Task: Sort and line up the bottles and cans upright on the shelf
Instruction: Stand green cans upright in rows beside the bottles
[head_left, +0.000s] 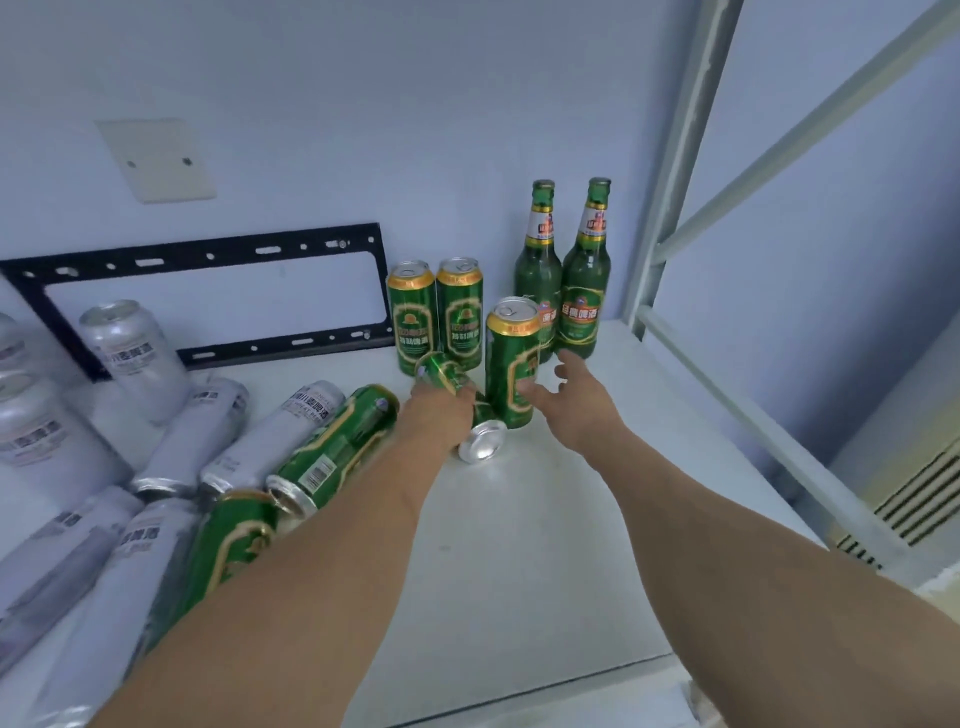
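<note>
My left hand (440, 415) grips a green can (483, 439) that is tilted, its silver base toward me. My right hand (574, 395) is open, fingers spread, thumb touching an upright green can (511, 358). Behind stand two upright green cans (436, 312) and two upright green glass bottles (584, 280) in the back right corner. Two green cans (332, 447) lie on their sides to the left, among several silver cans (192, 436) lying down. Silver cans (135, 353) also stand upright at the far left.
The white shelf board (519, 545) stretches toward me between my arms. A black metal bracket (218, 254) leans on the back wall. A grey shelf upright and diagonal brace (675, 208) bound the right side. A vent (914, 504) lies below right.
</note>
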